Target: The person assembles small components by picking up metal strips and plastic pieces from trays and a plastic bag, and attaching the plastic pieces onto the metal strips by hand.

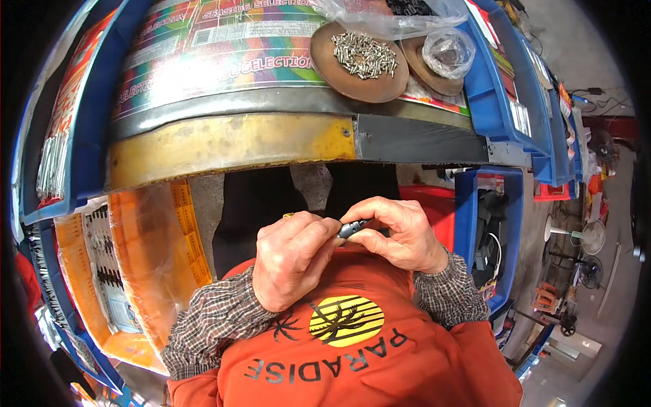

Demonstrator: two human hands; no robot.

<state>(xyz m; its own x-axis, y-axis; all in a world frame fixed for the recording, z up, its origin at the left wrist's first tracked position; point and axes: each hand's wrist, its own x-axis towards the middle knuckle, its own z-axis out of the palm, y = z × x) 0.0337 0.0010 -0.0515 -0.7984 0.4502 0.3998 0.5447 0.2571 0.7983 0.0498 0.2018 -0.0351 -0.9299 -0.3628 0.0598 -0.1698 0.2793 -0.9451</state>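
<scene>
In front of my chest, my left hand [290, 254] and my right hand [401, 234] pinch a small black plastic part [351, 228] from its two sides. The part is rounded and longish, with what look like tiny holes or marks; its exact kind is hard to tell. My left thumb and fingers cover its left end, while the right fingertips close on its other end. On the table beyond, a brown round dish [359, 89] carries a heap of small silvery screws or pins [365, 55].
The worktable's yellow and black front edge [234, 144] lies just past my hands. Blue bins [502, 112] flank it at right, another blue bin [91, 146] at left. An orange crate [146, 237] stands low left, a blue crate [462, 224] low right. A clear plastic bag [449, 53] rests beside the dish.
</scene>
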